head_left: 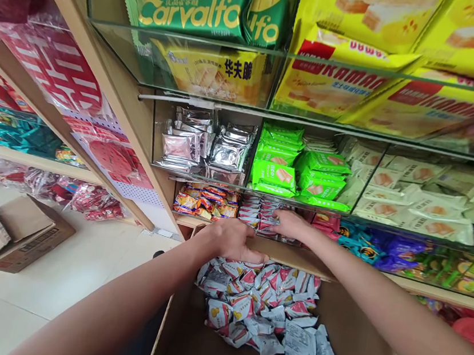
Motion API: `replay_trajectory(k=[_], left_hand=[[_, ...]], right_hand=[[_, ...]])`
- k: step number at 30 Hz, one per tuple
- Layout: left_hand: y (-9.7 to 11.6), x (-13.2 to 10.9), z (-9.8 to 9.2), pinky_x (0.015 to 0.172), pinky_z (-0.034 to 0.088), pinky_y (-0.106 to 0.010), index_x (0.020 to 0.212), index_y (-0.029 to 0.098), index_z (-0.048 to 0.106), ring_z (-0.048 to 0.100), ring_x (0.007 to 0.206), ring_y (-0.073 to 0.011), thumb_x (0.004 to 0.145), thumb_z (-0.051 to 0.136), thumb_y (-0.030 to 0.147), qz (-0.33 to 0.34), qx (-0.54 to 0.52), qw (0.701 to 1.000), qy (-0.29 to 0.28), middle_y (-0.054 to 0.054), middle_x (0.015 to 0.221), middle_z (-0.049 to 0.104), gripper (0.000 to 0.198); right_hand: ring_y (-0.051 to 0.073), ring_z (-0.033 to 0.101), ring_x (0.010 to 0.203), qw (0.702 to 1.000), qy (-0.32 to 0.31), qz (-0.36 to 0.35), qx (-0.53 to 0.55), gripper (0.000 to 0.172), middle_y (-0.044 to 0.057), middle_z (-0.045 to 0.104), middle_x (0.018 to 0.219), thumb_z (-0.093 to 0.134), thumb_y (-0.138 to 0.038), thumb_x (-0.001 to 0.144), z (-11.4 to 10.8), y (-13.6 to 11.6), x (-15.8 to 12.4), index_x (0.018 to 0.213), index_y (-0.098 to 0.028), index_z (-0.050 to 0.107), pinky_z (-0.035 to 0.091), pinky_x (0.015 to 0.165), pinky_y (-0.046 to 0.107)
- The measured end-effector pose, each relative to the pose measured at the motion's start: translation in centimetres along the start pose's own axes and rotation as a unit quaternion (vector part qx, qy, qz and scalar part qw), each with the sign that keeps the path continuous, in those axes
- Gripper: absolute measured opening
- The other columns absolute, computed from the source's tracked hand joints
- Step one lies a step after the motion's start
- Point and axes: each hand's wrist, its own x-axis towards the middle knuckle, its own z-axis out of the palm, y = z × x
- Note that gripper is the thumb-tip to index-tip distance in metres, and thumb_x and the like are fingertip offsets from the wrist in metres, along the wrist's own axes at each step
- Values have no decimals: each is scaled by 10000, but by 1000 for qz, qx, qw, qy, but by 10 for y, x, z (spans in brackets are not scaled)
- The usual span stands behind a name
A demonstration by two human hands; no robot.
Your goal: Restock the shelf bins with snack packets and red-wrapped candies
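A cardboard box (356, 330) stands in front of me, with several small white, pink and yellow snack packets (247, 308) piled inside. My left hand (233, 240) is closed over the far edge of the box, its thumb on the inner side. Beyond that edge, my right hand (294, 226) reaches into a low shelf compartment. Its fingers are apart and touch the rows of small silver and pink packets (254, 209) there; I see nothing held in them. Just left of these packets lie orange and yellow wrapped snacks (206, 201).
Glass-fronted shelves (355, 131) rise above, holding green packs (276, 173), silver packs (182, 146) and yellow wafer bags (344, 81). Blue and purple packets (398, 252) fill the lower shelf to the right. Another open cardboard box (38, 245) sits on the tiled floor at left.
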Motion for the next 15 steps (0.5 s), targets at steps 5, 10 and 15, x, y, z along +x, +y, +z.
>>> replay_trajectory(k=[5,10,15], left_hand=[[-1,-2,1,654,432,-312,964,241,619,594,798,-244,581,342,745,-6,-4,1000,2,-72,862,651,691],[-4,-4,2,681,427,-298,958,247,621,595,811,-232,590,369,726,-2,3,1000,18,-60,866,654,654],[0,-8,3,671,427,-291,940,244,630,597,802,-232,606,335,736,0,22,1000,22,-61,846,658,664]], right_hand=[[157,538,781,968,164,-152,111,194,48,584,818,373,-274,832,-5,-35,-116,825,-199,552,405,711,277],[224,544,921,966,43,-139,213,309,56,585,990,553,-208,656,107,-55,-181,953,-292,568,456,756,323],[298,480,1012,977,32,-5,210,557,93,552,1081,583,-123,509,198,-47,-162,1056,-228,569,403,857,389]])
